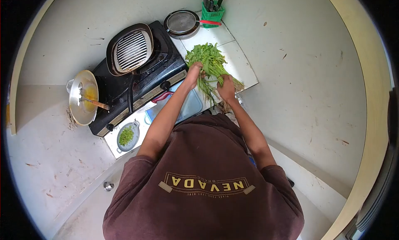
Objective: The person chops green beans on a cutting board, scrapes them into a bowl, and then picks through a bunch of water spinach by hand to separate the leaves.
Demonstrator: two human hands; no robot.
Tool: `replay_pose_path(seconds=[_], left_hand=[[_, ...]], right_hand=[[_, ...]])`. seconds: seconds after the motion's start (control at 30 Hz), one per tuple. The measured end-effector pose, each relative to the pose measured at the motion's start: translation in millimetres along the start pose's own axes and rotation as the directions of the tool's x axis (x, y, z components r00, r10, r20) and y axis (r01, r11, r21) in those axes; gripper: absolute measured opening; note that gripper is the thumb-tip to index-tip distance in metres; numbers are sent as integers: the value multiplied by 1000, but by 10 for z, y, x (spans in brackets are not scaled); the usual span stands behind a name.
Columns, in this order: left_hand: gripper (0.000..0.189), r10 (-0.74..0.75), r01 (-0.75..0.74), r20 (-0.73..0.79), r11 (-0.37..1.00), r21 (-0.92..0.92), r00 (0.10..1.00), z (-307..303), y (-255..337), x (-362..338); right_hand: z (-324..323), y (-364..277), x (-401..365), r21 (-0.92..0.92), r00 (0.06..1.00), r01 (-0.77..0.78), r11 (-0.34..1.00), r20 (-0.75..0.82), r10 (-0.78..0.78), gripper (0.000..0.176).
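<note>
Beside the stove (111, 92) — both hands (193, 74) (226, 89) hold greens (213, 63) (leafy, long-stemmed).

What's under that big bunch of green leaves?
White tiles show around the leaves, so they're probably underneath too. I can't see right beneath, because the leaves, the left hand and the right hand cover it.

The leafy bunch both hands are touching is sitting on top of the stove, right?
Not quite: the leafy bunch isn't on the stove. The head view shows it on the white tiled counter, beside the stove. The left hand and right hand are both touching it.
</note>
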State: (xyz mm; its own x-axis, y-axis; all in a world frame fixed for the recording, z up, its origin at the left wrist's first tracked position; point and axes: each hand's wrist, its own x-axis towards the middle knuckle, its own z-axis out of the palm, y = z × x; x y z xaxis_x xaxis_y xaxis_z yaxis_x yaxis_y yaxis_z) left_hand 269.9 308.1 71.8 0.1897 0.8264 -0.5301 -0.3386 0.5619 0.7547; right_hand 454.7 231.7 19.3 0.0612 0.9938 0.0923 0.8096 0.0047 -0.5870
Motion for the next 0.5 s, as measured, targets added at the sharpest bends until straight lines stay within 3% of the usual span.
replay_pose_path(seconds=[0.03, 0.17, 0.27, 0.5], left_hand=[[13, 4, -4, -17, 1000, -14, 1000, -3, 24, -3], [13, 19, -20, 14, 992, 122, 1000, -40, 126, -70], [14, 70, -78, 123, 995, 59, 990, -66, 59, -19], [27, 329, -333, 64, 901, 277, 942, 101, 66, -147]], right_hand=[[-18, 54, 26, -5, 995, 55, 999, -83, -55, 36], [-344, 11, 147, 375, 993, -50, 926, -83, 87, 27], [-836, -403, 138, 563, 973, -211, 799, 41, 228, 29], [-1346, -612, 118, 442, 970, -62, 895, -183, 158, 35]])
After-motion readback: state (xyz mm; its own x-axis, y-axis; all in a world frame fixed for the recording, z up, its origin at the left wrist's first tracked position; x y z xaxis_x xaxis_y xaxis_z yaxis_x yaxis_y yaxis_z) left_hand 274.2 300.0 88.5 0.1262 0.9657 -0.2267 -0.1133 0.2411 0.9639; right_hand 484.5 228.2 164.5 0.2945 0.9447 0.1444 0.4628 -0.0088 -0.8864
